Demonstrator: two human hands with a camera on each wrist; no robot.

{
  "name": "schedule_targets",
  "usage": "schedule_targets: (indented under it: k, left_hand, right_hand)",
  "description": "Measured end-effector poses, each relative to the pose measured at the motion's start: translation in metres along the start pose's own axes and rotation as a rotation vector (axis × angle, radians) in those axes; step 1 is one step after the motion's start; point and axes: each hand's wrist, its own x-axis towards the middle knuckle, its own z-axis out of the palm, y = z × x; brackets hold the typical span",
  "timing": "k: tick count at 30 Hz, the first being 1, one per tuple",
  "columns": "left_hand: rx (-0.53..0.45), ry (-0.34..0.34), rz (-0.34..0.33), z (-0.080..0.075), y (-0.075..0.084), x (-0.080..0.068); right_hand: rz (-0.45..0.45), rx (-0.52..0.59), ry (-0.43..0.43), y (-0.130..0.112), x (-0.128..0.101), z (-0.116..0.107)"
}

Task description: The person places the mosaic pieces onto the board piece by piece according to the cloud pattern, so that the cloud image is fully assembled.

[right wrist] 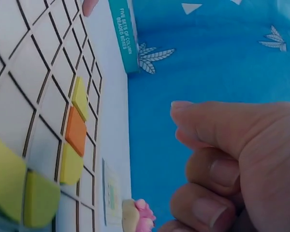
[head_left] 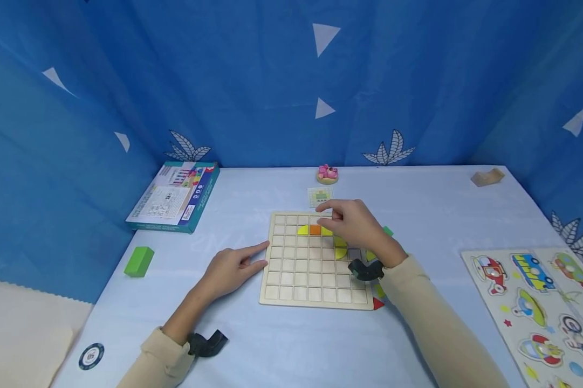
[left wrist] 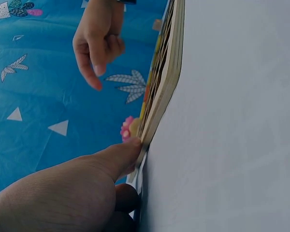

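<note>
From the head camera, you are looking down at a pale table (head_left: 291, 345) with a wooden grid board (head_left: 315, 264) at centre frame. Your left hand (head_left: 233, 269) is lying flat with fingers straight, fingertips touching the board's left edge. Your right hand (head_left: 356, 226) is hovering over the board's upper right part, fingers loosely curled and holding nothing. Yellow pieces (head_left: 303, 230) and an orange piece (head_left: 315, 230) are sitting in the second row. A box (head_left: 175, 196) is lying at upper left, a green block (head_left: 138, 261) at left, and a vehicle puzzle (head_left: 539, 302) at lower right.

From the left wrist camera, your left fingers (left wrist: 121, 157) are pressing against the board's edge (left wrist: 166, 77); your right hand (left wrist: 99, 41) is hanging above, index finger pointing down.

From the right wrist camera, your right fingers (right wrist: 222, 135) are curling inward, empty. The orange piece (right wrist: 76, 130) is lying between two yellow ones, with more yellow pieces (right wrist: 19, 186) at lower left.

The pieces look light, stiff and thin, probably smooth; pinching one by its opposite edges should work best.
</note>
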Motion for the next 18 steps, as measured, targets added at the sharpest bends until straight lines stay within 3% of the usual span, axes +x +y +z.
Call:
schedule_targets:
  k: [9,18]
  left_hand:
    - [0.018,0.007,0.017,-0.003,0.001,0.0]
    - [0.003,0.011,0.011,-0.001,0.002,-0.002]
  right_hand:
    - [0.037,-0.061,-0.056,0.015,-0.036,-0.032]
    - [0.127,-0.005,-0.247,0.05,-0.057,-0.049]
